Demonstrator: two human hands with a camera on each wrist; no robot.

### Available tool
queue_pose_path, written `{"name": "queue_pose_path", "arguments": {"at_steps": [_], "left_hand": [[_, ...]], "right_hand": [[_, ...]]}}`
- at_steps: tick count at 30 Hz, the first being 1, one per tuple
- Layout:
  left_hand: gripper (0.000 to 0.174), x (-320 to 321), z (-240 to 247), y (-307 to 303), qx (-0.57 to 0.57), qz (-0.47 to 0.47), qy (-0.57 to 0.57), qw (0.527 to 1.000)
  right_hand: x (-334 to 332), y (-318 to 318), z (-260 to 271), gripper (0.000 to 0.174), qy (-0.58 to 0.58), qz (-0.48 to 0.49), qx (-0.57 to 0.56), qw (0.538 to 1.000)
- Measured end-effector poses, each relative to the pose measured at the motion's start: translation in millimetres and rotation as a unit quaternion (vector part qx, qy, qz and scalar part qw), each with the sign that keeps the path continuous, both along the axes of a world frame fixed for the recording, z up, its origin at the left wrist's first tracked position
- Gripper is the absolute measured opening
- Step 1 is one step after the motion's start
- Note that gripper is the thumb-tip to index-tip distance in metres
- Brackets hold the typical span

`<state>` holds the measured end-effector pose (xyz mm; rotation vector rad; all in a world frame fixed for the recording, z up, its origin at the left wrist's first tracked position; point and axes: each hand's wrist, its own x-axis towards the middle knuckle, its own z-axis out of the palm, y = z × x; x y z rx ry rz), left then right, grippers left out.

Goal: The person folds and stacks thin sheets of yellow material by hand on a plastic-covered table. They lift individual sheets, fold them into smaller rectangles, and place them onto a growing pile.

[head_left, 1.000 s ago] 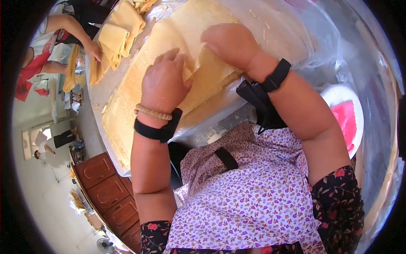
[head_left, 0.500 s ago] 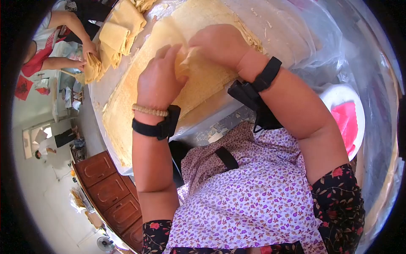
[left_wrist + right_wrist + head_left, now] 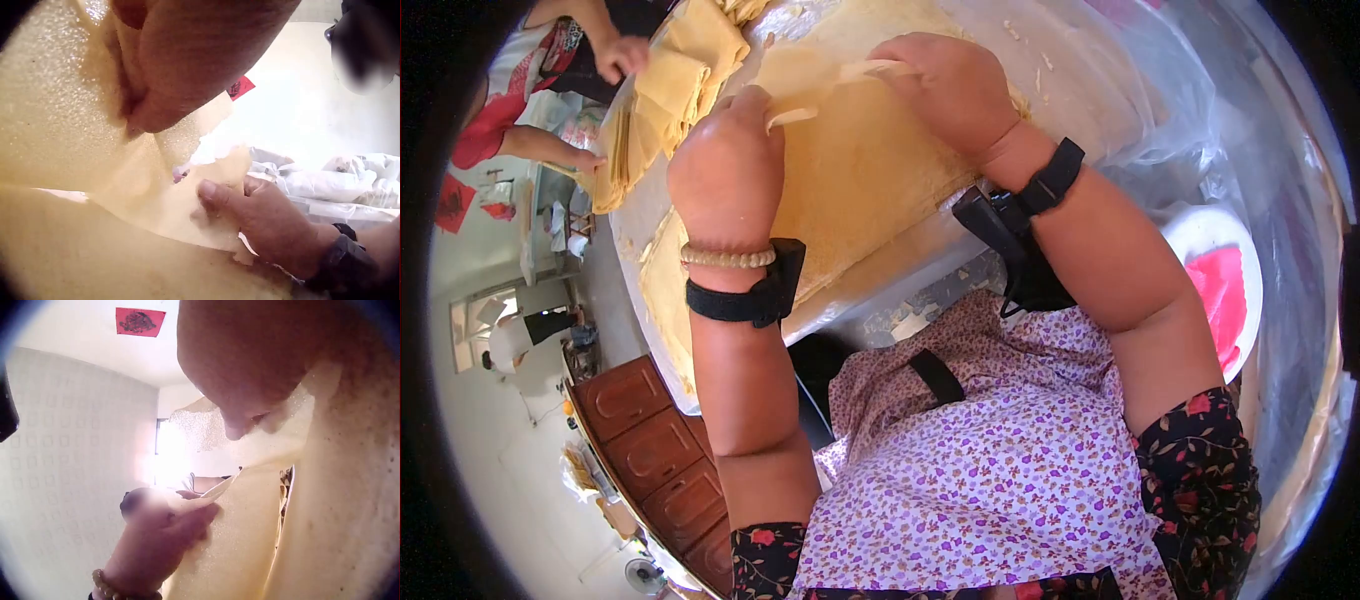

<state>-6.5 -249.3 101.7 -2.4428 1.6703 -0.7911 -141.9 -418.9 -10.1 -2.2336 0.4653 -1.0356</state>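
1. The left hand [image 3: 725, 180] has its fingers curled, pinching the edge of a thin, pale-yellow, grainy sheet [image 3: 860, 160]. The hand is turned knuckles-up, so the pull seems to go up and away from the layer below.
2. The right hand [image 3: 950, 85] pinches the same edge further along between thumb and fingertips. The hands sit apart, probably to spread the strain on this fragile, ragged-edged sheet.
3. The sheet's held edge is lifted. The rest lies on a tall stack of like yellow sheets [image 3: 662, 300] on the table in front of the person. The wrist views are too close to tell how much of it has come free.
4. A clear plastic film [image 3: 1120, 110] lies under the stack, presumably to keep the sheets off the table.
5. Beyond the stack, folded yellow sheets [image 3: 675, 85] lie in a pile, with another person's hand [image 3: 622, 52] on them.
6. A white round plate [image 3: 1200, 228] stands well apart at the right.
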Motion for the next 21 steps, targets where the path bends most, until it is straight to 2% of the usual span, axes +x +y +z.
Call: {"name": "queue_pose_path", "arguments": {"at_steps": [1, 4, 7, 10, 13, 16, 19, 20, 21], "left_hand": [[0.013, -0.2, 0.7, 1.1, -0.006, -0.004, 0.008, 1.000], [0.014, -4.5, 0.5, 6.1, -0.006, 0.014, 0.019, 1.000], [0.016, -2.0, -10.4, 8.8, -0.008, 0.008, 0.030, 1.000], [0.019, 1.2, -5.7, 9.1, -0.009, -0.029, 0.031, 0.999], [0.028, 10.0, -1.1, 7.5, -0.007, -0.024, 0.010, 1.000], [0.035, 15.5, 5.9, 5.7, -0.022, -0.019, 0.011, 1.000], [0.040, 23.7, -7.2, 8.0, 0.055, -0.007, 0.014, 0.998], [0.055, 24.5, -13.7, 12.1, 0.090, 0.002, 0.017, 0.996], [0.062, 18.0, -11.6, 10.9, 0.090, 0.014, 0.033, 0.995]], "right_hand": [[-1.8, 1.0, 1.7, 0.028, 0.003, -0.005, 0.014, 1.000], [-4.8, 2.4, -6.2, 0.029, 0.030, -0.005, -0.078, 0.996], [-7.8, -6.3, -21.6, 0.022, 0.069, -0.060, -0.203, 0.975], [-14.6, -16.2, -18.8, 0.024, 0.130, -0.107, -0.142, 0.975], [-13.7, -14.5, -7.1, 0.027, -0.003, -0.125, -0.086, 0.988], [-10.8, -17.4, 6.5, 0.027, -0.014, -0.141, -0.089, 0.986], [-6.5, -27.2, -2.8, 0.033, 0.044, -0.145, -0.034, 0.988], [-5.6, -29.4, -3.4, 0.030, 0.043, -0.137, -0.016, 0.990], [-6.4, -31.2, -4.2, 0.028, 0.043, -0.131, 0.003, 0.990]]}}
